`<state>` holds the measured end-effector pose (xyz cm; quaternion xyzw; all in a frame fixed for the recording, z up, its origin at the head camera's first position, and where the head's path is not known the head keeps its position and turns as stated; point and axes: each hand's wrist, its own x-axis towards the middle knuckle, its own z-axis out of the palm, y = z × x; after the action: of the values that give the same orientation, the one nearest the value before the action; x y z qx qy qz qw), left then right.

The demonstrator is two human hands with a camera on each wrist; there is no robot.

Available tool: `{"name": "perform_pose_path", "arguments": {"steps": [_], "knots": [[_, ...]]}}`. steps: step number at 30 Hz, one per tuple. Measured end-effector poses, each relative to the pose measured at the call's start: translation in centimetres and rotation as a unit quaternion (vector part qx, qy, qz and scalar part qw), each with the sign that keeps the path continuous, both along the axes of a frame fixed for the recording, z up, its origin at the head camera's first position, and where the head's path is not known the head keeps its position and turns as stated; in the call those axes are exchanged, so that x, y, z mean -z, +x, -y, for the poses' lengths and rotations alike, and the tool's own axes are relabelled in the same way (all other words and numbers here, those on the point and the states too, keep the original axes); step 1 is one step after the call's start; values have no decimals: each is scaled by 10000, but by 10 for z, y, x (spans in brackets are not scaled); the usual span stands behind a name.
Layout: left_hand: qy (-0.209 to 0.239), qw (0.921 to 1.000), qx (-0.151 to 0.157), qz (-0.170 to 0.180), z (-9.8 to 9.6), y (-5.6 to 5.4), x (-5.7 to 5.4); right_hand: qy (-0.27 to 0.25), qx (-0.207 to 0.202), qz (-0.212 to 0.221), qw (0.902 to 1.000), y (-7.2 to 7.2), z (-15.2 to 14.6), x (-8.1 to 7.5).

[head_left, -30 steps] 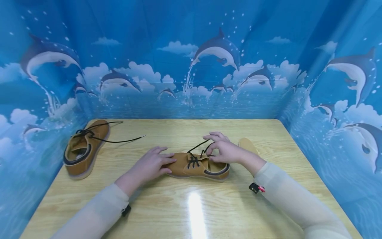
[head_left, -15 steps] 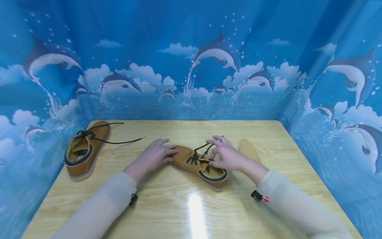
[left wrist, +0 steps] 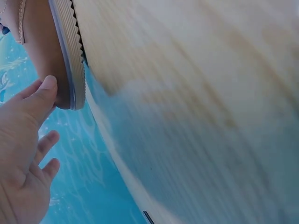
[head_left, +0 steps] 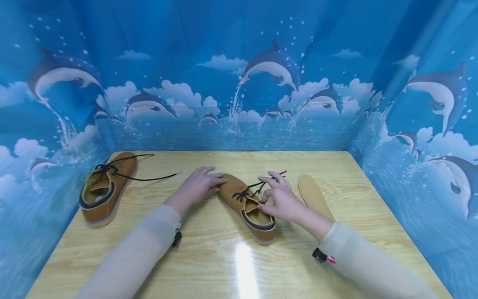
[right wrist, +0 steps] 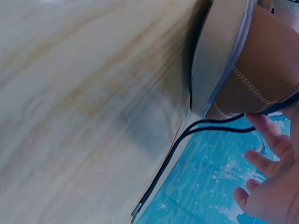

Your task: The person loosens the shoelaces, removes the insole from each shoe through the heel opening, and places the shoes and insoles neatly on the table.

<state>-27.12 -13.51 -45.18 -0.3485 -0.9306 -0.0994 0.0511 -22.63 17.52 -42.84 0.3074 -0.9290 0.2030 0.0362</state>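
A brown lace-up shoe (head_left: 231,189) stands on the wooden table between both hands, its toe toward the back and its heel toward me. My left hand (head_left: 198,185) holds the toe; the thumb (left wrist: 48,84) presses on its side in the left wrist view, the other fingers loosely bent. At the shoe's open collar, my right hand (head_left: 281,199) pinches the edge with thumb and index finger. Black laces (right wrist: 187,130) run from the eyelets past the right fingers, their tips lying beyond the hand. Whether those fingers also touch the laces, I cannot tell.
A second brown shoe (head_left: 108,187) sits at the table's left edge, one black lace (head_left: 157,179) stretching to the right. Just right of my right hand lies a beige insole (head_left: 315,195). A blue dolphin-print curtain (head_left: 239,124) encloses the table's back and sides.
The shoe has turned on the table: its toe has swung toward the back and its heel toward me. Both hands have moved with it. More of the insole shows.
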Motion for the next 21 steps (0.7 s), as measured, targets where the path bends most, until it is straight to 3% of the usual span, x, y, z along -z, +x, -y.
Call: {"name": "perform_pose_path", "arguments": {"steps": [21], "knots": [[222,9979,-484,355,-15,-24,3,-202,515,-458,9974,17,22,7]]}}
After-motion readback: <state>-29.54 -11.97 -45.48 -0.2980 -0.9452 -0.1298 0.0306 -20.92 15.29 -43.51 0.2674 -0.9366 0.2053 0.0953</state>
